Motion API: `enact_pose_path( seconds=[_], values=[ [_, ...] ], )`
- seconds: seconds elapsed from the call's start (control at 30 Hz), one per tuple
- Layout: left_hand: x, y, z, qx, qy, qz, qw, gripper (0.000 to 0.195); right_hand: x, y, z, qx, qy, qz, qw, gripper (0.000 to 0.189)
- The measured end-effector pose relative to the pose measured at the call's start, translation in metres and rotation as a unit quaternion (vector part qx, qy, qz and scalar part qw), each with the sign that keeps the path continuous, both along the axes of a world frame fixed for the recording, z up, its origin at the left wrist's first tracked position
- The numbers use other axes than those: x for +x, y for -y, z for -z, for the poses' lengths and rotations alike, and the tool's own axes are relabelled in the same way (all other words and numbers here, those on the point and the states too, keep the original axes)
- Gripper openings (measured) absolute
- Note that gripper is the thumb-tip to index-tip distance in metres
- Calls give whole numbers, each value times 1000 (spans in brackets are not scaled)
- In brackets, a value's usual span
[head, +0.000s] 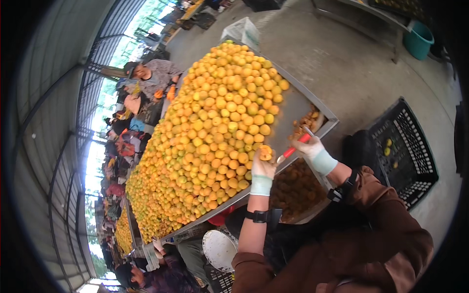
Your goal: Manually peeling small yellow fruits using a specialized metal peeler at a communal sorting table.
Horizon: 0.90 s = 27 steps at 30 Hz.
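Observation:
My left hand (263,170), in a pale glove, holds an orange-yellow fruit (265,152), apparently an apricot, whose upper side looks cut or opened. Close to its right, my right hand (311,148), also gloved, grips a red-handled tool (297,145) with a metal tip at each end. The lower tip is near the fruit; whether they touch cannot be told. A large heap of whole apricots (220,128) covers much of the metal table (293,106). Small brown-orange pieces, perhaps pits, (306,122) lie at the table's right corner.
Below the table edge is a container of brownish-orange matter (298,186). A black plastic crate (406,154) with a few fruits stands at right, a white basin (220,251) at the bottom. Co-workers sit across (154,78) and at lower left (146,274). A teal bucket (418,40) stands far right.

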State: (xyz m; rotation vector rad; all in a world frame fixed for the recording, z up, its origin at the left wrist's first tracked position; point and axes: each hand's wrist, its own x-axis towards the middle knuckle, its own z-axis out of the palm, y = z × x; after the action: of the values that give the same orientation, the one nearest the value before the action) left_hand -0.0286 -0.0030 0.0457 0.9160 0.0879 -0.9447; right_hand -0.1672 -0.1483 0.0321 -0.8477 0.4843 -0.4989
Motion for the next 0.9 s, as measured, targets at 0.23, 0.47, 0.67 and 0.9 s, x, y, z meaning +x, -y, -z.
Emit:
enact_pose_path(
  seconds=[0.23,0.47,0.67,0.9],
  values=[
    [-4,6,9,-70,28,29,997,22,-9,-5,-1,-87,-65,-76,991,38],
    [-32,20,37,146,377,25,914,41,-6,-13,-27,-263,-140,-58,953,34],
    [-42,33,46,125,378,58,916,55,-2,-11,-9,-244,-107,-19,964,43],
    [-74,42,21,202,493,-5,846,49,-2,-17,-1,-334,-113,18,935,31]
  ],
)
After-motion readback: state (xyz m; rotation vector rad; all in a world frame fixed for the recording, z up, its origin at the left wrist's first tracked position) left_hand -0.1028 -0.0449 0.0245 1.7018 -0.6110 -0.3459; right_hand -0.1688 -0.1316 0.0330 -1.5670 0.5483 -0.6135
